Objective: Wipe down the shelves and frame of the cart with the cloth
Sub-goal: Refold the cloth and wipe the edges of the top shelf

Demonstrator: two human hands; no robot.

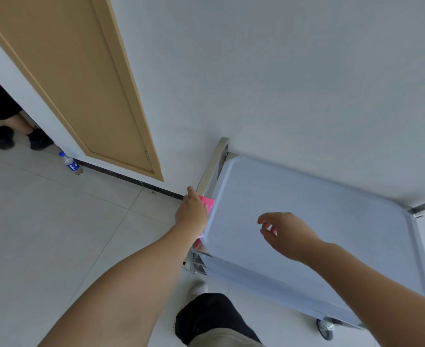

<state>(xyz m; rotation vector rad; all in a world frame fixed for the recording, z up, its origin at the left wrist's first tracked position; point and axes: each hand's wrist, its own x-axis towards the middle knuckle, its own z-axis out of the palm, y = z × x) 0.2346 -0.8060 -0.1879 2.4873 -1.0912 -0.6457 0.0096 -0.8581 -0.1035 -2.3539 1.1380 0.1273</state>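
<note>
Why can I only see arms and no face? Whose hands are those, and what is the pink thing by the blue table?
The camera sits on the person's head and looks down, so you see what that person sees: their own two arms. That is why no face shows. There is just this one picture.

The blue table is really a cart on wheels, seen from above, standing against a white wall. Its top shelf has nothing lying on it.

The left hand holds a pink cloth against the cart's left edge, next to a shiny metal bar. The right hand holds nothing, fingers loosely bent above the shelf.

Farther off there is a wooden door and a bottle on the floor.
</note>
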